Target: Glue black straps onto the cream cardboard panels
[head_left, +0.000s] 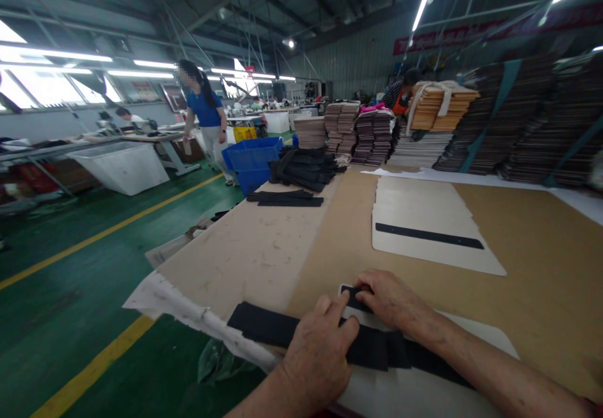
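Note:
My right hand (389, 298) has its fingers curled on the end of a black strip (353, 297) that lies on a cream panel (485, 330) at the table's near edge. Close beside it, my left hand (323, 346) reaches over a stack of loose black strips (264, 324). Its index finger touches the strip's end, and its thumb is apart from that finger; the other fingers are partly hidden. My right forearm covers much of the near panel and strip.
Farther up the brown-topped table (330, 248) lies a stack of cream panels (424, 204) with one black strip (428, 236) on top. Beyond are a black strip pile (308, 168), blue crates (254, 157) and tall material stacks (509, 116). A person (205, 110) stands in the aisle.

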A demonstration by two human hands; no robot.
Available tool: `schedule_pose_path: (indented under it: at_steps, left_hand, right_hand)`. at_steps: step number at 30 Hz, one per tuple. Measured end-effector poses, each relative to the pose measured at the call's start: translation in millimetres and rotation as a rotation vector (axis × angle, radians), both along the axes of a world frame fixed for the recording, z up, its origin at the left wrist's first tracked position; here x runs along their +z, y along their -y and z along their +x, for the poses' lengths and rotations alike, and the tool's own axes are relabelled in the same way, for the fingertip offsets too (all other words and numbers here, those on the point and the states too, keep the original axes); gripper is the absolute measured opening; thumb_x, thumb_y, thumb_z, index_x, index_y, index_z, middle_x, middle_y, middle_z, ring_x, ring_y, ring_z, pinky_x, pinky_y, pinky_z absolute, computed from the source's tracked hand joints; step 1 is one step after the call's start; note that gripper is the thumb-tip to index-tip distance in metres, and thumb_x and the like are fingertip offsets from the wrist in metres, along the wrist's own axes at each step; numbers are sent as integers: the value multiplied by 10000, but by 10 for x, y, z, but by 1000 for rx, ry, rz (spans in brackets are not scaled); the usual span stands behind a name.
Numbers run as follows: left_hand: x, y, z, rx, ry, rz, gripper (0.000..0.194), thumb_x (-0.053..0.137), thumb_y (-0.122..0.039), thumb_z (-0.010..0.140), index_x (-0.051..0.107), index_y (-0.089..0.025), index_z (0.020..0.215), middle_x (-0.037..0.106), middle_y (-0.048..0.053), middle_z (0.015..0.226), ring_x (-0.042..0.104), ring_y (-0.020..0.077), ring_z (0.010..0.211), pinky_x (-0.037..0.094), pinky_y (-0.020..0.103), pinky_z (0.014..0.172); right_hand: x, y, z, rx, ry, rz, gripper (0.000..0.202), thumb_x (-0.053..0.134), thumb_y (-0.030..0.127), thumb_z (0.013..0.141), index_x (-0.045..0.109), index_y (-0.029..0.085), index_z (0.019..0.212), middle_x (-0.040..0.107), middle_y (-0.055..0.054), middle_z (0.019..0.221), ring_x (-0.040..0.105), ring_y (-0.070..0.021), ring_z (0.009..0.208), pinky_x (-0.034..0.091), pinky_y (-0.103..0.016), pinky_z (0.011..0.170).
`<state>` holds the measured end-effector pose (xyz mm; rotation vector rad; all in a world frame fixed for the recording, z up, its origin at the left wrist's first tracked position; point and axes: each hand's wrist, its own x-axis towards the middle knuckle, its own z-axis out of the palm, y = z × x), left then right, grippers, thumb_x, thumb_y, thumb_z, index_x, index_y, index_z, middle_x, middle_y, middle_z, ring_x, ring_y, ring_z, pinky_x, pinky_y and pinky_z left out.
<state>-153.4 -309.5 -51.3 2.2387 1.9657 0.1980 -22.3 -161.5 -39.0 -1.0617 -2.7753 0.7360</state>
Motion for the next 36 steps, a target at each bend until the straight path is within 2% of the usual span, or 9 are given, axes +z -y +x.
schedule_pose_path:
  at_steps: [9,12,15,18,21,24,30,36]
  left_hand:
    - [46,-6,9,11,6,-24,443,619,-243,750,576,-194,1188,399,119,1509,434,323,1203,436,452,1026]
    - [61,-18,7,7,-10,-22,454,623,-227,736,576,-195,1187,416,108,1495,435,311,1183,429,443,1029]
    - [66,-29,-1,5,-7,-12,456,610,-194,731,577,-199,1185,427,94,1485,425,296,1186,417,421,1041]
    - [42,-38,-16,14,0,5,435,580,-147,726,589,-213,1156,435,68,1480,421,281,1184,409,410,1042]
    - [-1,-48,-32,13,2,23,474,558,-98,703,590,-222,1159,430,57,1489,420,275,1196,398,416,1049]
    - [-32,-57,-40,9,-9,32,515,553,-81,690,586,-225,1184,426,66,1496,428,277,1204,395,424,1051]
    - [-41,-71,-55,4,-55,46,537,528,-66,711,590,-226,1220,431,72,1500,459,280,1207,413,450,1047]
    - [-43,-96,-73,-22,-91,43,541,534,-81,704,607,-220,1222,464,81,1479,496,282,1174,430,456,1044]
  right_hand:
    - [15,45,-29,36,38,59,171,565,192,833,723,190,899,723,-88,946,638,-224,902,420,-299,783]
    - [84,24,17,24,-4,20,172,576,193,819,717,186,918,715,-83,946,630,-217,898,416,-297,782]
    - [216,-98,295,39,-16,-160,232,637,213,747,702,213,970,706,-32,879,620,-187,787,415,-274,681]
    - [307,-269,835,8,23,-276,323,675,207,674,691,241,995,681,11,823,594,-163,707,383,-255,596]
    - [272,-347,1416,-92,18,-324,283,627,177,669,680,229,942,644,21,761,566,-159,679,366,-260,578]
    - [140,-289,1780,-190,-76,-400,166,564,198,712,639,213,860,630,14,762,561,-167,710,396,-276,635]
    - [-77,-100,1909,-443,-136,-263,79,561,272,767,577,215,820,606,3,773,540,-173,735,410,-289,686]
    - [-91,-46,1901,-544,-99,-177,47,579,262,786,560,224,805,601,12,720,541,-164,691,390,-276,648]
